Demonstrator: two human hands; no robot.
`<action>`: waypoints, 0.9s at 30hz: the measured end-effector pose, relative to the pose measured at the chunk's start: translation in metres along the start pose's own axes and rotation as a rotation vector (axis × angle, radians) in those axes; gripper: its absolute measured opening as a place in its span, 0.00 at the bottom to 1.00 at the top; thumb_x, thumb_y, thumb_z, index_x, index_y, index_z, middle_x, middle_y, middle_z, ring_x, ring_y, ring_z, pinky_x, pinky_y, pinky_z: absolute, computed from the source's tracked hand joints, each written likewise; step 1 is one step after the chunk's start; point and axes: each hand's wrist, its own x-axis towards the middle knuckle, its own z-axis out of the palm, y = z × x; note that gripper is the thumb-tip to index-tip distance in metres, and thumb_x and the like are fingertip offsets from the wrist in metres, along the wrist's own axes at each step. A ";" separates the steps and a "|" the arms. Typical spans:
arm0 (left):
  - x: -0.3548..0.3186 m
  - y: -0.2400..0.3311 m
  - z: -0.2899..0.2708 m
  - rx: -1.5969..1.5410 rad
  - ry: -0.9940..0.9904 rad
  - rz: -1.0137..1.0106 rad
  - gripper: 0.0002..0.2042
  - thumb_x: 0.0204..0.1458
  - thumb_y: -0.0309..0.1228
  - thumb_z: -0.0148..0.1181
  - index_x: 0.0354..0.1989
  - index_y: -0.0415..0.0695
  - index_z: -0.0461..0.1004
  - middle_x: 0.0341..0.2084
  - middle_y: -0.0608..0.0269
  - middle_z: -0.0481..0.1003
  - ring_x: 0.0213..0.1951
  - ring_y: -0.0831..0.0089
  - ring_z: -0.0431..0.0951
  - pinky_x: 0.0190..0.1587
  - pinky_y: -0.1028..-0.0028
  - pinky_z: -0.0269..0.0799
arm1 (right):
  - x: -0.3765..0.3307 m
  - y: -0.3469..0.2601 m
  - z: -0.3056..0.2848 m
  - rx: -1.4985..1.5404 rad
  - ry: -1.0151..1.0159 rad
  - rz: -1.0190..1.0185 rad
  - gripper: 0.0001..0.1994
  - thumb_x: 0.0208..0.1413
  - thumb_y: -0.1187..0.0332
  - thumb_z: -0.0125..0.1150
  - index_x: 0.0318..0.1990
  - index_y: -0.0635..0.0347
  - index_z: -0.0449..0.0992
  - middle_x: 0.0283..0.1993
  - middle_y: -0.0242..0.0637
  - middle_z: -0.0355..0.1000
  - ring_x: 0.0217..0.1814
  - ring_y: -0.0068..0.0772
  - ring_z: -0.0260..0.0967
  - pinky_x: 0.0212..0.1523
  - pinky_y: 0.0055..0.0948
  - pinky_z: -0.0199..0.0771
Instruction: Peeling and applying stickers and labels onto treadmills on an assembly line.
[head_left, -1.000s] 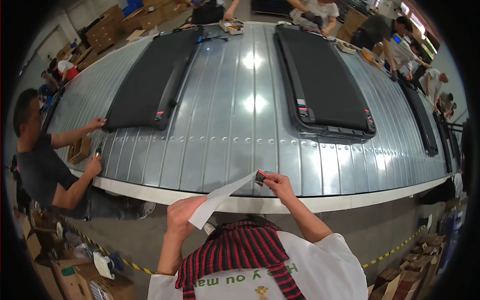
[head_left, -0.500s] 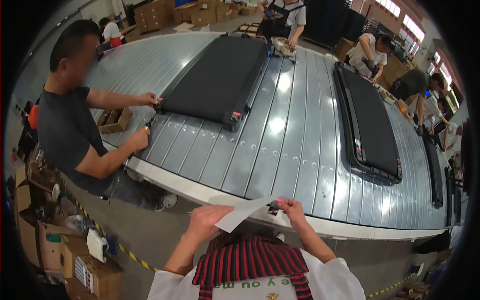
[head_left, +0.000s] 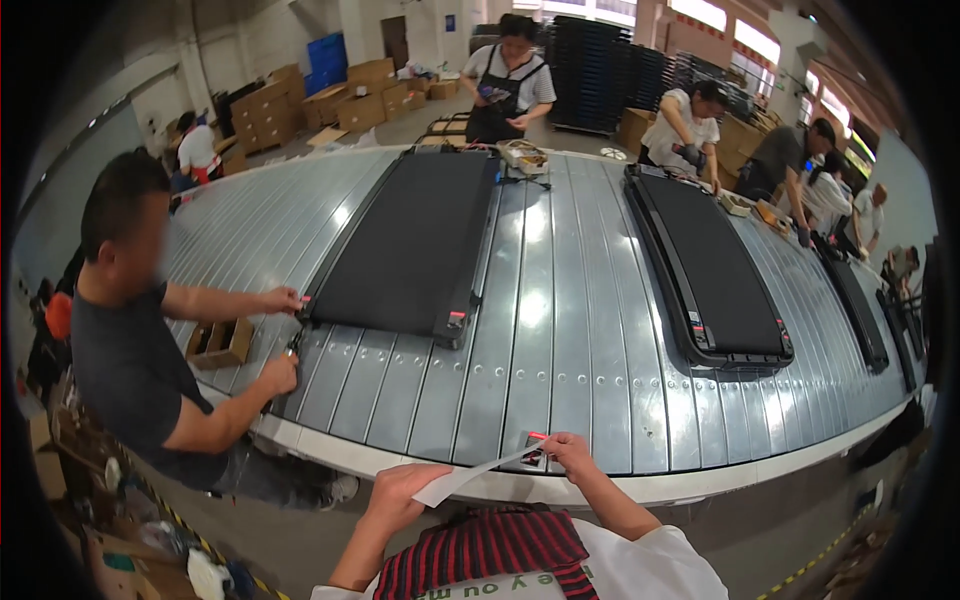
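My left hand is closed on the lower left end of a white paper sheet, now seen almost edge-on. At the sheet's far right end, my right hand pinches a small black, red and white label between thumb and fingertips. The label touches or nearly touches the sheet; whether it is still stuck to it I cannot tell. Both hands are just over the near edge of a long metal slat conveyor.
Flat black treadmill-like decks, one at left and one at right, lie on the conveyor. A co-worker works at the left deck's corner with a tool. A small cardboard box is beside them. Other people stand along the far side.
The view has tilted up, showing more of the room. The sheet has turned from a broad face to a thin edge, and the label shows more plainly by my right fingers.
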 end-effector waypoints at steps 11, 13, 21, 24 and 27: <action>0.047 -0.040 -0.013 -0.035 -0.124 0.104 0.14 0.34 0.18 0.52 0.33 0.43 0.73 0.28 0.58 0.75 0.35 0.61 0.75 0.39 0.67 0.69 | 0.049 -0.015 0.027 0.183 0.035 0.054 0.04 0.44 0.71 0.60 0.24 0.60 0.73 0.20 0.28 0.66 0.20 0.16 0.60 0.22 0.15 0.58; 0.053 -0.054 -0.022 -0.034 -0.154 0.098 0.15 0.34 0.17 0.52 0.33 0.43 0.73 0.28 0.58 0.75 0.34 0.61 0.75 0.38 0.67 0.69 | 0.054 -0.023 0.041 0.210 0.020 0.043 0.05 0.43 0.70 0.61 0.23 0.60 0.72 0.20 0.28 0.66 0.20 0.16 0.59 0.22 0.15 0.58; 0.077 -0.124 -0.051 -0.085 -0.378 0.097 0.15 0.36 0.18 0.54 0.35 0.47 0.72 0.27 0.60 0.74 0.32 0.59 0.73 0.32 0.66 0.68 | 0.062 -0.037 0.099 0.224 0.092 -0.020 0.06 0.42 0.71 0.61 0.21 0.59 0.71 0.19 0.28 0.65 0.19 0.17 0.58 0.21 0.17 0.57; 0.081 -0.155 -0.058 -0.027 -0.381 0.157 0.15 0.37 0.19 0.55 0.36 0.48 0.72 0.28 0.61 0.74 0.32 0.60 0.73 0.31 0.66 0.68 | 0.066 -0.038 0.108 0.244 0.160 -0.045 0.05 0.43 0.70 0.61 0.22 0.59 0.71 0.19 0.28 0.66 0.19 0.18 0.59 0.21 0.17 0.58; 0.095 -0.176 -0.061 -0.030 -0.462 0.171 0.12 0.40 0.23 0.54 0.35 0.50 0.73 0.26 0.58 0.73 0.30 0.58 0.73 0.31 0.68 0.69 | 0.067 -0.042 0.120 0.250 0.250 -0.084 0.05 0.43 0.70 0.60 0.22 0.59 0.72 0.20 0.28 0.66 0.19 0.18 0.60 0.21 0.17 0.58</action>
